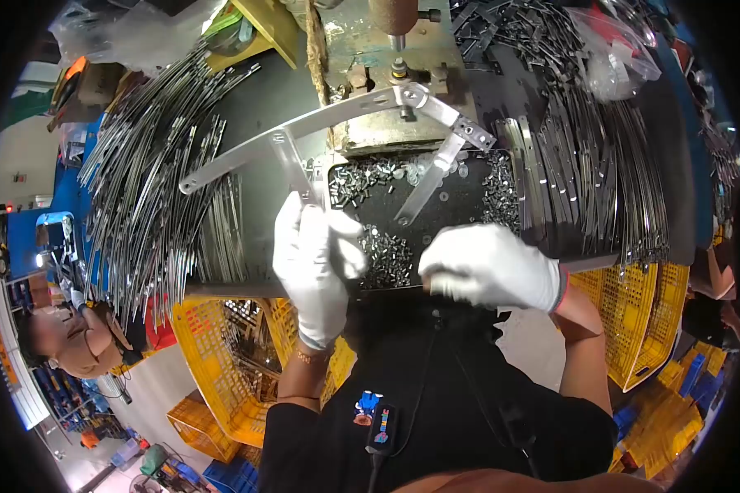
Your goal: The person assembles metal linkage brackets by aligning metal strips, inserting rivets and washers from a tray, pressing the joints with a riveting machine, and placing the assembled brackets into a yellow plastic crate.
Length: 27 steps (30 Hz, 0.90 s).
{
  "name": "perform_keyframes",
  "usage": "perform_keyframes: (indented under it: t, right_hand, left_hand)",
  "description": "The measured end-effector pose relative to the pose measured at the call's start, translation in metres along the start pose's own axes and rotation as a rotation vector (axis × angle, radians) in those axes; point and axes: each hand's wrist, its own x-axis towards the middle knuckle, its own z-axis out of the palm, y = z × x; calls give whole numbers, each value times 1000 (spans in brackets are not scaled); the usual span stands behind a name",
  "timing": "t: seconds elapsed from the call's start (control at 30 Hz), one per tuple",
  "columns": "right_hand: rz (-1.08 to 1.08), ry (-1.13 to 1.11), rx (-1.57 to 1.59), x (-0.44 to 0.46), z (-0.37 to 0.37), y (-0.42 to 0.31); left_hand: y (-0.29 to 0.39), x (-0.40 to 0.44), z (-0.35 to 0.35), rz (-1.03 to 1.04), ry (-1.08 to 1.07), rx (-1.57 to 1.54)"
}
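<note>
My left hand [311, 267], in a white glove, has its fingers closed at the lower end of a short bar of a jointed metal linkage [288, 160]. The linkage is made of flat silvery bars pinned together. Its long bar slants across to the press, where its right part lies by the small pin below the ram [398, 41]. One short bar hangs down over the black parts tray [419, 205]. Over the tray's front right corner is my right hand [493, 267], also gloved, fingers curled together. Whatever is between those fingertips is hidden.
Small metal rivets [386, 259] and clear washers lie in the tray. Long metal strips [156, 181] are heaped at left, more strips [600, 172] at right. Yellow crates [214, 353] stand below the bench edge. Another person [78, 337] is at far left.
</note>
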Motion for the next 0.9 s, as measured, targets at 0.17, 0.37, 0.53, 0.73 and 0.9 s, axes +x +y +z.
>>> perform_keyframes:
  t: [0.17, 0.37, 0.53, 0.73, 0.9]
  right_hand:
    - [-7, 340, 3, 23, -4, -16]
    - [-47, 439, -226, 11, 18, 5]
    - [-199, 445, -661, 6, 14, 9]
    - [-429, 74, -1045, -17, -38, -5]
    - [-169, 240, -818, -1, -31, -8]
  left_hand:
    - [-17, -28, 20, -185, -266, 14]
    - [-11, -33, 32, -213, -342, 83]
    - [-12, -36, 36, -131, -316, 170]
    - [36, -1, 12, -395, -295, 72]
    - [13, -18, 30, -387, -326, -96]
